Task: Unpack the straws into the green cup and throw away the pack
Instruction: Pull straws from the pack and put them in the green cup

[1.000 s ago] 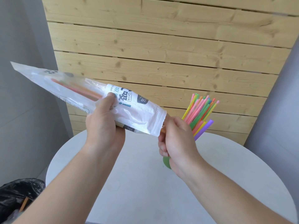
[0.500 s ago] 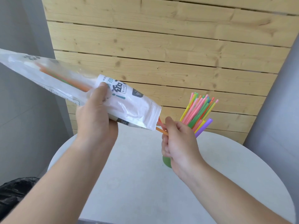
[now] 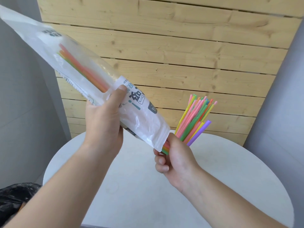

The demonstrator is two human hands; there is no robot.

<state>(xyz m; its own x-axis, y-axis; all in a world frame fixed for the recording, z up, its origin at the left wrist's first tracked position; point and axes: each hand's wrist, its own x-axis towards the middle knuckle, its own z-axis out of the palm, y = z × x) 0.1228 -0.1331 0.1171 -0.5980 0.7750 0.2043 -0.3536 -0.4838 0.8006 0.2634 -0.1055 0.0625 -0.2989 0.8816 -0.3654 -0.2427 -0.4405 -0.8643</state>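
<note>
Above the counter, at the pack mouth: findings run outward from the two grips.
Right hand (image 3: 176, 157): fingers curled shut on the straw ends (image 3: 165, 148) that stick out of the lower opening of the pack; green, yellow and pink tips show between thumb and forefinger.
Left hand (image 3: 105, 122): wrapped around the middle of the pack (image 3: 85, 76), thumb pressed on the printed white label, fingers hidden behind the plastic.
Pack: clear and white plastic, tilted, sealed end high at upper left, open end low and touching the right hand.
Straws in pack (image 3: 79, 66): a few orange, pink and green ones lie lengthwise inside, visible through the clear part.
Straws in cup (image 3: 196, 120): a mixed-colour bundle stands fanned out just behind the right hand, one wider purple straw on its right side.
Green cup: hidden behind the right hand; cannot be made out.
Counter (image 3: 139, 186): round, pale grey, below both forearms.
Bin bag (image 3: 14, 199): black, at lower left, beside the counter.
Backdrop: wooden slat wall (image 3: 181, 55), grey wall on both sides.
</note>
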